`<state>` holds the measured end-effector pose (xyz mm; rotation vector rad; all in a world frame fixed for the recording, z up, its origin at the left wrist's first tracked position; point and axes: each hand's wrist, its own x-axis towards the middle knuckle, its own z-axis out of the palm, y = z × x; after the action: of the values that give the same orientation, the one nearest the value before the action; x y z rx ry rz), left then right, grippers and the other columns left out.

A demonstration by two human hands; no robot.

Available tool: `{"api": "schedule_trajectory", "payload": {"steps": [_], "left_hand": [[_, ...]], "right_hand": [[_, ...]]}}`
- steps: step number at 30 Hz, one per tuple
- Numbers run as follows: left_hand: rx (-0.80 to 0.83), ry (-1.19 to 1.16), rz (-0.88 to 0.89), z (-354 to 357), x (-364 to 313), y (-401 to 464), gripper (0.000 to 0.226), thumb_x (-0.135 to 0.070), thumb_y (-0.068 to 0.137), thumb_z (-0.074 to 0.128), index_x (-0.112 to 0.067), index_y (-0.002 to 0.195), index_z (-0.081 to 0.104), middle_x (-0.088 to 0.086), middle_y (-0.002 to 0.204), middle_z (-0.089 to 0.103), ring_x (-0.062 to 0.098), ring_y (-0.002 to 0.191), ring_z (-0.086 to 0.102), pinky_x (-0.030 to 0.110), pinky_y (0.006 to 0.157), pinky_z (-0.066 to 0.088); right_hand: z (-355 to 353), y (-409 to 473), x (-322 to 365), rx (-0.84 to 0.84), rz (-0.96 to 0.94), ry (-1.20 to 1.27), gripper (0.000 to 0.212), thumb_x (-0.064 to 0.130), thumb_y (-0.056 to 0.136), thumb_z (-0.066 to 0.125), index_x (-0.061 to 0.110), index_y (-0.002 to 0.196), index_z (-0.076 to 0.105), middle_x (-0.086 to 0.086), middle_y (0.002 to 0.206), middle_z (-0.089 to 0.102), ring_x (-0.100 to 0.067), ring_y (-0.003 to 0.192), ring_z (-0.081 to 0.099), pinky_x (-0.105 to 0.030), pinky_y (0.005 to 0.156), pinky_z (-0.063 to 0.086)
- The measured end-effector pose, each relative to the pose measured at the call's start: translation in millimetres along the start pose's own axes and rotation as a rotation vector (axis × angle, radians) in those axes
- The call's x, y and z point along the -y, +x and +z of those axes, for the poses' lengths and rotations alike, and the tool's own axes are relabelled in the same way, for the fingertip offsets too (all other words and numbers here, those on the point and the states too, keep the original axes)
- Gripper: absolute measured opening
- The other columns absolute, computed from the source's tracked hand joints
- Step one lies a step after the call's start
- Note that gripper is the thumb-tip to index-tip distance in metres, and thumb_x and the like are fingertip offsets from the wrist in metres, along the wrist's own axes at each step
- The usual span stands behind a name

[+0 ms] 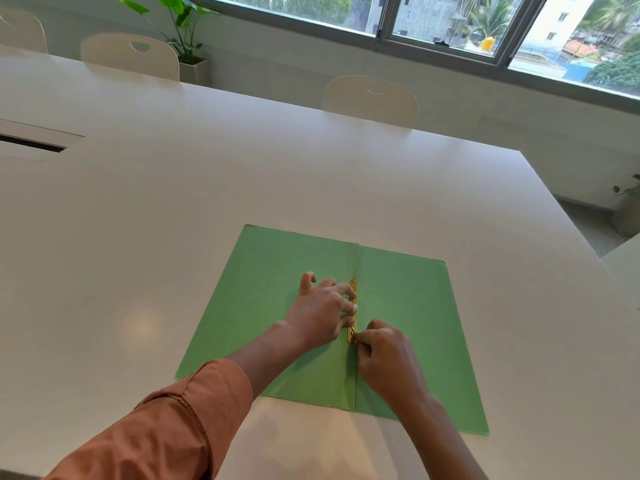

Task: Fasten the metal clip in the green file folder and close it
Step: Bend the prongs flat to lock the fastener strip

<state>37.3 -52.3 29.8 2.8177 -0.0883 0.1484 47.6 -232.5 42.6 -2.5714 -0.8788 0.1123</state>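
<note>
A green file folder (408, 306) lies open and flat on the white table (242, 188), its fold running away from me. Along the fold sits a narrow gold metal clip (353, 308). My left hand (322, 310) rests palm down on the left leaf, with its fingertips pressing on the middle of the clip. My right hand (388, 358) is just right of the fold, thumb and forefinger pinched at the clip's near end. The fingers hide part of the clip. I cannot tell whether its prongs are folded down.
White chairs (372, 98) stand along the table's far side. A potted plant (187, 39) stands by the window at the back. A cable slot (33, 143) is set into the table at the far left. The table's right edge drops to the floor.
</note>
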Motion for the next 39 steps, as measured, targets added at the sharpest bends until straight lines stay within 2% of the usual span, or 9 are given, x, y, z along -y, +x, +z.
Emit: {"api": "schedule_trajectory", "payload": {"steps": [3, 6, 8, 14, 18, 21, 24, 29, 39], "left_hand": [[0.019, 0.02, 0.01, -3.6, -1.7, 0.3, 0.027, -0.042, 0.099, 0.062, -0.036, 0.122, 0.075, -0.019, 0.143, 0.059, 0.011, 0.131, 0.05, 0.044, 0.102, 0.018], [0.032, 0.036, 0.013, -6.0, -3.1, 0.8, 0.025, -0.04, 0.099, 0.061, -0.036, 0.119, 0.076, -0.018, 0.142, 0.059, 0.012, 0.13, 0.05, 0.043, 0.101, 0.017], [0.041, 0.036, 0.012, -7.2, -4.1, 2.3, 0.022, -0.039, 0.099, 0.061, -0.035, 0.113, 0.079, -0.018, 0.14, 0.06, 0.013, 0.128, 0.051, 0.045, 0.102, 0.018], [0.05, 0.029, -0.01, -7.2, -4.8, 6.4, 0.029, -0.037, 0.105, 0.053, -0.028, 0.106, 0.08, -0.016, 0.136, 0.063, 0.015, 0.125, 0.054, 0.047, 0.105, 0.018], [0.074, 0.033, -0.021, -9.2, -5.5, 6.8, 0.035, -0.037, 0.108, 0.045, -0.025, 0.112, 0.078, -0.014, 0.137, 0.063, 0.016, 0.127, 0.053, 0.048, 0.106, 0.018], [0.081, 0.028, -0.014, -9.7, -4.6, 6.0, 0.031, -0.038, 0.105, 0.051, -0.027, 0.107, 0.08, -0.015, 0.136, 0.063, 0.016, 0.125, 0.054, 0.049, 0.107, 0.019], [0.086, 0.033, -0.013, -9.8, -3.9, 5.9, 0.027, -0.039, 0.104, 0.055, -0.028, 0.107, 0.08, -0.015, 0.135, 0.062, 0.016, 0.123, 0.054, 0.049, 0.106, 0.019], [0.083, 0.036, -0.006, -9.0, -2.5, 6.2, 0.027, -0.041, 0.103, 0.056, -0.029, 0.106, 0.08, -0.015, 0.135, 0.062, 0.015, 0.123, 0.054, 0.049, 0.106, 0.02], [0.063, 0.068, 0.011, -9.1, -3.5, 6.0, 0.028, -0.04, 0.104, 0.054, -0.028, 0.107, 0.079, -0.015, 0.133, 0.063, 0.015, 0.12, 0.056, 0.049, 0.105, 0.02]], "right_hand": [[1.0, 0.3, 7.6, 0.037, -0.01, -0.046, 0.024, 0.001, 0.094, 0.06, 0.008, 0.087, 0.082, 0.0, 0.074, 0.058, -0.017, 0.057, 0.055, -0.012, 0.048, 0.027], [-0.2, 2.8, 12.2, 0.065, 0.025, -0.072, 0.024, -0.001, 0.092, 0.059, 0.006, 0.081, 0.08, 0.001, 0.073, 0.054, -0.015, 0.057, 0.052, -0.018, 0.048, 0.036], [-5.5, 5.5, 21.0, 0.081, 0.073, -0.086, 0.023, -0.003, 0.089, 0.058, 0.003, 0.073, 0.073, 0.003, 0.068, 0.047, -0.012, 0.055, 0.044, -0.018, 0.046, 0.031], [-27.5, 12.4, 60.8, 0.135, 0.173, -0.079, 0.049, -0.007, 0.083, 0.056, 0.024, 0.053, 0.032, 0.007, 0.054, 0.036, -0.007, 0.045, 0.031, -0.02, 0.037, 0.028], [-5.8, 10.2, 67.6, 0.076, 0.198, -0.03, 0.023, -0.004, 0.083, 0.057, 0.011, 0.068, 0.066, 0.009, 0.054, 0.04, -0.007, 0.044, 0.034, -0.019, 0.042, 0.025], [9.6, 3.9, 57.4, -0.02, 0.26, -0.022, 0.017, 0.002, 0.085, 0.059, 0.002, 0.076, 0.074, 0.005, 0.056, 0.043, -0.014, 0.048, 0.038, -0.023, 0.047, 0.023], [18.7, -6.7, 41.1, -0.187, 0.349, 0.052, 0.013, 0.007, 0.085, 0.07, 0.009, 0.083, 0.083, -0.006, 0.07, 0.068, -0.024, 0.06, 0.055, -0.027, 0.054, 0.034], [28.7, -14.9, 33.7, -0.309, 0.366, 0.151, 0.014, 0.003, 0.08, 0.079, 0.011, 0.088, 0.085, -0.006, 0.075, 0.077, -0.022, 0.061, 0.063, -0.027, 0.06, 0.042], [20.2, -14.0, 26.3, -0.261, 0.441, 0.337, 0.017, 0.004, 0.078, 0.077, 0.017, 0.084, 0.087, 0.006, 0.067, 0.077, -0.01, 0.064, 0.071, -0.03, 0.066, 0.058]]}}
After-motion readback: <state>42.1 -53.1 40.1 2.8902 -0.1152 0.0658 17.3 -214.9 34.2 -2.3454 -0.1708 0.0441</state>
